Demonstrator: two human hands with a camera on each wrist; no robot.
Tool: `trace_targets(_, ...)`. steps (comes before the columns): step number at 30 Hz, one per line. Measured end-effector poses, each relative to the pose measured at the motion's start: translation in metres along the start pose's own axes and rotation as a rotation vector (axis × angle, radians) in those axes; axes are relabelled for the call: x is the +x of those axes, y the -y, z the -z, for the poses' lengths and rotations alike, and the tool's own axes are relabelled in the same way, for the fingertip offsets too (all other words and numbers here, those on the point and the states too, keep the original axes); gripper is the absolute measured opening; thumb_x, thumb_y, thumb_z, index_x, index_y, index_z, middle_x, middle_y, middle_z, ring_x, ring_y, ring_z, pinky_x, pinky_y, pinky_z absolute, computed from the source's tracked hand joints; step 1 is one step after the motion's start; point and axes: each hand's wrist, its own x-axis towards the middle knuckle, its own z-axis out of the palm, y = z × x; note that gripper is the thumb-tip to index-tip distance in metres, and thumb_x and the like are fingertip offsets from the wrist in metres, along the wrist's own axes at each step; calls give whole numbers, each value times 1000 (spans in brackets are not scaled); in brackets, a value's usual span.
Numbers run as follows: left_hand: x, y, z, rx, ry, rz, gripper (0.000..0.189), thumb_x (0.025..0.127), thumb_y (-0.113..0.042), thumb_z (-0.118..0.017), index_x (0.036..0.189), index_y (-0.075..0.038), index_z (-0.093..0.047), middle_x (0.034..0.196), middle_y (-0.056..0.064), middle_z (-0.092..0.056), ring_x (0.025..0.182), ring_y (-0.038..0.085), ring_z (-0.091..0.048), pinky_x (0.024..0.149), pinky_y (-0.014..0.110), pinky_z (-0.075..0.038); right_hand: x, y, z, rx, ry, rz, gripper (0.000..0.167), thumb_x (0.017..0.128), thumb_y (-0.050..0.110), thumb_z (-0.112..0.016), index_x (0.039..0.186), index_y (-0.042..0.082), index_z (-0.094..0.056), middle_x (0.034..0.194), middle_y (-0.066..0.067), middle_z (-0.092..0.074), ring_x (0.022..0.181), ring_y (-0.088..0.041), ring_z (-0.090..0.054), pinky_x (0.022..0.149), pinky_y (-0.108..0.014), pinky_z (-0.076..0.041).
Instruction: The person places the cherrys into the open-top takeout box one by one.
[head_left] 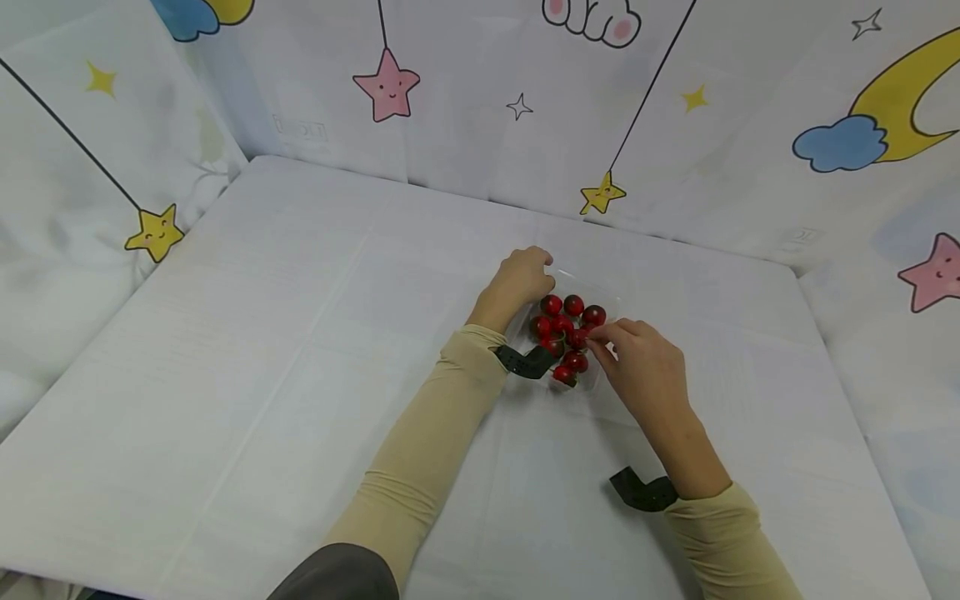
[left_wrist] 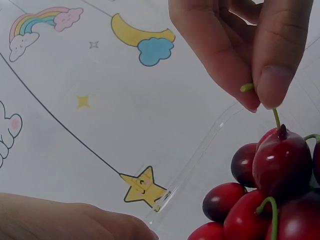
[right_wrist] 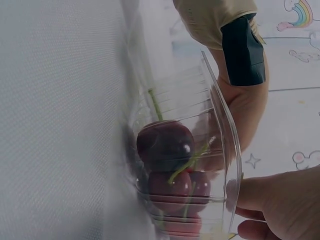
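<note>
A clear plastic box (head_left: 588,283) holds several dark red cherries (head_left: 573,305) with green stems. My left hand (head_left: 521,279) is at the box's far left corner, its fingers bent over the rim and holding it. From the right, my right hand (head_left: 645,362) reaches over the box. Between its thumb and index finger it pinches the green stem (left_wrist: 276,119) of one cherry (left_wrist: 282,162), which sits above the others in the left wrist view. Through the box's side wall (right_wrist: 231,150), the right wrist view shows cherries inside.
Beneath the box lies a white table cover (head_left: 247,358). Behind it hangs a white cloth backdrop (head_left: 480,150) printed with stars, clouds and a moon. Black bands (head_left: 643,492) are on both wrists.
</note>
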Motion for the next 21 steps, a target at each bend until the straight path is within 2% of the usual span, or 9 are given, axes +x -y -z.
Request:
trace_targets(6, -1, 0, 0, -4, -3, 0, 44, 94, -19, -49, 138, -10, -50, 138, 7, -54, 94, 19, -56, 76, 30, -48, 0, 2, -1, 1, 9, 4, 16, 78, 15, -78, 93, 10, -74, 92, -10, -73, 77, -25, -65, 57, -39, -54)
trace_targets(21, -2, 0, 0, -6, -8, 2, 44, 95, -19, -49, 138, -11, -50, 138, 7, -54, 91, 19, -55, 70, 28, -46, -1, 3, -3, 14, -3, 27, 15, 78, 15, -78, 91, 10, -75, 89, -8, -73, 74, -23, -64, 55, -38, -54)
